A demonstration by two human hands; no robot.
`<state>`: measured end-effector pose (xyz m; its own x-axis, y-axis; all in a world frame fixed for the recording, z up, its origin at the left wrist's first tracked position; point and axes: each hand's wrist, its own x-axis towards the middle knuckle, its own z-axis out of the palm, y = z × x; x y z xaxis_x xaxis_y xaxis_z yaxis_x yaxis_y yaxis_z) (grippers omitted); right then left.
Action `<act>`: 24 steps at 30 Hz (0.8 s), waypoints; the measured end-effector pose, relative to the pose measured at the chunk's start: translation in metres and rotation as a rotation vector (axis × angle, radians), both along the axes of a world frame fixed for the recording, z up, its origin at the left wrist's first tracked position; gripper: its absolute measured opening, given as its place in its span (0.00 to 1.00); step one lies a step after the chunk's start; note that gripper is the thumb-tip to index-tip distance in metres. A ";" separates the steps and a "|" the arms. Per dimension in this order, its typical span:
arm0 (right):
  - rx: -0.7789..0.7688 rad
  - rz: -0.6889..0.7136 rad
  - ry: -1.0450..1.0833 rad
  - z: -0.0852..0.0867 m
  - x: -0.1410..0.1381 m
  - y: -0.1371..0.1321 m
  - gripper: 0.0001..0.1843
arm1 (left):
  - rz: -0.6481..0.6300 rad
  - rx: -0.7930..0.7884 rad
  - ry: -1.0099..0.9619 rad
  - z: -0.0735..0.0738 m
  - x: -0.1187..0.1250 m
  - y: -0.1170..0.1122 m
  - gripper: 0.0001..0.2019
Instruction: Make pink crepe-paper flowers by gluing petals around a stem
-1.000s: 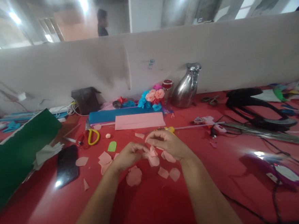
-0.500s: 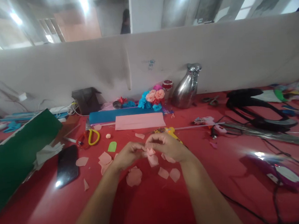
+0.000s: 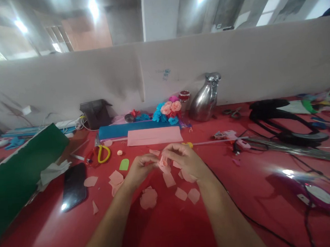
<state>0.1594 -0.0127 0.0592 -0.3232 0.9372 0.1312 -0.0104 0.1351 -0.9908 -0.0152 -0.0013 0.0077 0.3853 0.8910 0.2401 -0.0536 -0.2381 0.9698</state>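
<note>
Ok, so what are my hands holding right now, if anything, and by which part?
A small pink paper flower: the left hand pinches its left side, and the right hand is at its upper edge, its exact grip unclear.

The flower (image 3: 164,164) and petals (image 3: 148,199) are pale pink, the table (image 3: 167,232) red, the board (image 3: 29,172) dark green, the tag (image 3: 124,164) lime, the flask (image 3: 204,102) silver.

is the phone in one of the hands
No, the phone lies on the red table, while the left hand and right hand hold pink paper.
</note>
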 end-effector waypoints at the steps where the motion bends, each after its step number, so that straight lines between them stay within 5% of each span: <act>1: 0.014 -0.006 0.003 0.002 0.000 -0.001 0.13 | 0.001 0.004 -0.008 0.000 0.000 0.000 0.06; 17: 0.087 -0.005 -0.089 -0.005 0.002 -0.001 0.08 | 0.068 0.062 -0.091 0.003 -0.002 -0.001 0.04; 24: -0.007 -0.274 0.049 -0.005 -0.004 0.002 0.07 | 0.280 0.051 -0.252 -0.003 0.000 0.001 0.03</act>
<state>0.1559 -0.0104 0.0546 -0.0512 0.9897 0.1333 -0.0228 0.1323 -0.9909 -0.0152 -0.0001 0.0043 0.0517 0.9378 0.3432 -0.2145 -0.3252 0.9210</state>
